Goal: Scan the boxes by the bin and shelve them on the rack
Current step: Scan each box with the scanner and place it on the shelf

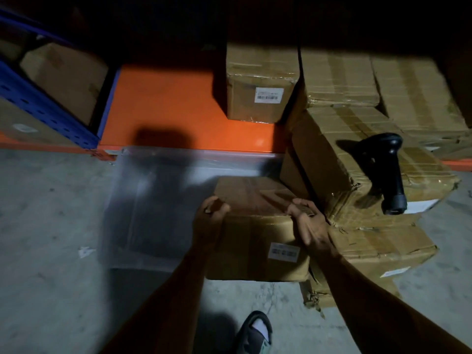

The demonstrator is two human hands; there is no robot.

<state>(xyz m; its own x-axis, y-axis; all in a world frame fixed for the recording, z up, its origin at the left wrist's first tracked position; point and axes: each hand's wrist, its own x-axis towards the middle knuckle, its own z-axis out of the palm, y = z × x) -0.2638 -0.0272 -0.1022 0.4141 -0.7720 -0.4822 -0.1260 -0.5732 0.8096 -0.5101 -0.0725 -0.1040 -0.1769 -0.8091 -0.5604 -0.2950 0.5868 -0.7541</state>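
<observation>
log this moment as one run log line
hands: left hand and right hand grip brown cardboard box | scanner: black handheld scanner on stacked boxes | rack: orange shelf holds one labelled box

A grey concrete floor (46, 226) is carrying a clear plastic bin (158, 213), a stack of taped cardboard boxes (378, 246) at right and a sandalled foot (255, 333). The orange rack shelf (166, 106) is sitting low behind the bin, bearing one labelled box (260, 83). A black scanner (390, 172) is lying on the stack.
</observation>
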